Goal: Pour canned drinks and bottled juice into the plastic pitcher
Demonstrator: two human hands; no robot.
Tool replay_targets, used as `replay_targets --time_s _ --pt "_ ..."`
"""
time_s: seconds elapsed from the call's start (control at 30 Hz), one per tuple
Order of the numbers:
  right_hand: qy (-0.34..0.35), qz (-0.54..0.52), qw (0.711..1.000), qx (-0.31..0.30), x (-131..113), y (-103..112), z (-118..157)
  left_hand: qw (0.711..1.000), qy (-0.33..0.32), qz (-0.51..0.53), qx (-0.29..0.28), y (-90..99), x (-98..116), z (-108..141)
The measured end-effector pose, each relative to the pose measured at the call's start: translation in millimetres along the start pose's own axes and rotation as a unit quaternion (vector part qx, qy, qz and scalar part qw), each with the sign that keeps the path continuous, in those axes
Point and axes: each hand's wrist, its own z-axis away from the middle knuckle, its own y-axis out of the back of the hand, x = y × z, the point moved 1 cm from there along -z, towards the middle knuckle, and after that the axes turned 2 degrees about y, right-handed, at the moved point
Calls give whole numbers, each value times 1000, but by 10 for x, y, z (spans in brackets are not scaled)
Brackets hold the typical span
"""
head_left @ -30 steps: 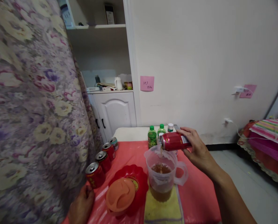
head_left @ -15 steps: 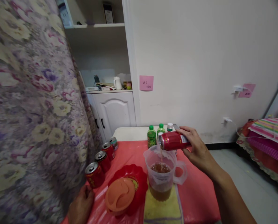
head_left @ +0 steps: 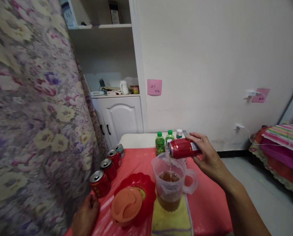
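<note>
Red metal drink can [head_left: 182, 148] is held nearly horizontal in the right hand [head_left: 206, 155], with fingers wrapped around its base. From its mouth, thin brown liquid falls into the translucent plastic jug [head_left: 164, 190] below. The left hand [head_left: 86, 213] rests loosely curled just beside the nearest standing can [head_left: 100, 186]; whether it holds something, I cannot tell. Under the jug lies a yellow cloth [head_left: 172, 224]. Green-capped bottles [head_left: 160, 144] stand behind.

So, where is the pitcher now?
In the head view, the pitcher stands right of centre on the yellow cloth, under the red can in the right hand.
</note>
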Motion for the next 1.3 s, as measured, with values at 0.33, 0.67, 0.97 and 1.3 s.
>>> replay_targets --time_s 0.33,0.67,0.97,1.3 --pt "3 5 1000 2 -39 32 1 1000 -1 -3 -4 23 26 11" --pt "-2 5 1000 3 -83 47 -10 1000 -1 -1 -4 34 29 27" --pt "2 3 1000 -8 -48 29 8 1000 9 -5 -21 -1 -5 7" --pt "2 3 1000 -3 -68 29 2 1000 8 5 -17 -7 -3 -7"
